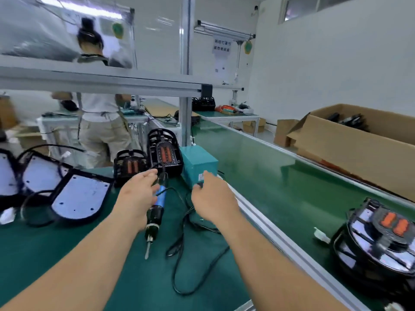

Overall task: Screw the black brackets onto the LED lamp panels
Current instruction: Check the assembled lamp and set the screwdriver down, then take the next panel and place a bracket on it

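Well, from the head camera two bare arms reach out over a flat green bench [45, 243]. The left hand [137, 194] has straight fingers, its grip apart, just beside the top end of a long blue and black electric screwdriver [157, 205]. The screwdriver lies on the bench with its thin metal tip pointing near. The right hand [213, 198] has fingers bent down by a square teal box [198, 162]. It is blurry, so I cannot tell if its grip holds anything. A thin black cable [175, 274] loops between the arms.

Two black cage-shaped brackets with orange middles [129, 164] stand just past the left hand, one taller than the other. On the left lie flat rounded LED lamp panels with pale faces and dark rims [80, 196], some overlapping. On the right, on a smooth green belt [258, 176], sits a shiny black pile of lamps with orange bits [377, 239]. A big brown cardboard box [370, 158] stands beyond it. A person in pale clothes [101, 122] stands far back.
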The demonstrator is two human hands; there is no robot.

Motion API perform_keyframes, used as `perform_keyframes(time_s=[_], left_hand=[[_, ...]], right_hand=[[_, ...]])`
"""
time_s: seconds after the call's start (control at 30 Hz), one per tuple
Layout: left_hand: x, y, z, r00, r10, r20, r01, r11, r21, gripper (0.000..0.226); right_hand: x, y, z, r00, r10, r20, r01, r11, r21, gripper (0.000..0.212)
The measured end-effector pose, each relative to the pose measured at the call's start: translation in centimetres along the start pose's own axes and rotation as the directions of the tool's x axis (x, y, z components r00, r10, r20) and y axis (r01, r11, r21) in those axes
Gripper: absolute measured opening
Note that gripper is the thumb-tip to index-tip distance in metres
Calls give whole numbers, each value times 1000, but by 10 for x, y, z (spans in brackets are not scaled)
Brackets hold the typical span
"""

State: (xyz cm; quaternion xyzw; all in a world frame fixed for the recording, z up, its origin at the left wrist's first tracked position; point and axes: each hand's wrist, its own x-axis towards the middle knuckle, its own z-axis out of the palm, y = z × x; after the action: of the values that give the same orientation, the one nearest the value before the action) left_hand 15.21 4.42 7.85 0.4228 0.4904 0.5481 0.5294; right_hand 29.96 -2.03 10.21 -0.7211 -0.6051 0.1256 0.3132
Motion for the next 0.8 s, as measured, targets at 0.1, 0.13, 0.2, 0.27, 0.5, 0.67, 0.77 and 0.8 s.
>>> perform_keyframes(time_s=[0.1,0.13,0.2,0.27,0.5,0.67,0.77,0.8], left_hand=[[2,-4,-46,991,11,-136,-10,1000,5,19],[2,-7,-62,983,7,-181,-8,1000,-3,18],[1,-14,-92,970,3,-245,-9,1000,-22,19],[-2,-23,-119,956,-8,-294,-7,999,-51,19],[-7,-39,-177,919,2,-395,-85,978,-192,21],[-6,-41,-181,897,60,-439,-145,976,-162,15],[-4,-44,-182,900,100,-424,-145,987,-73,28],[-3,-44,-182,914,97,-393,-127,991,-50,37]], right_hand=[[3,-26,20,994,-67,83,64,997,45,14],[4,-35,28,990,-87,114,81,995,59,17],[4,-50,44,977,-116,176,102,991,88,21],[4,-65,63,964,-135,231,112,988,110,33],[8,-115,130,920,-186,345,102,963,249,44],[4,-150,187,933,-65,354,-91,909,406,55],[-11,-150,211,973,3,230,-97,912,398,54],[-13,-149,216,979,-13,202,-63,929,365,49]])
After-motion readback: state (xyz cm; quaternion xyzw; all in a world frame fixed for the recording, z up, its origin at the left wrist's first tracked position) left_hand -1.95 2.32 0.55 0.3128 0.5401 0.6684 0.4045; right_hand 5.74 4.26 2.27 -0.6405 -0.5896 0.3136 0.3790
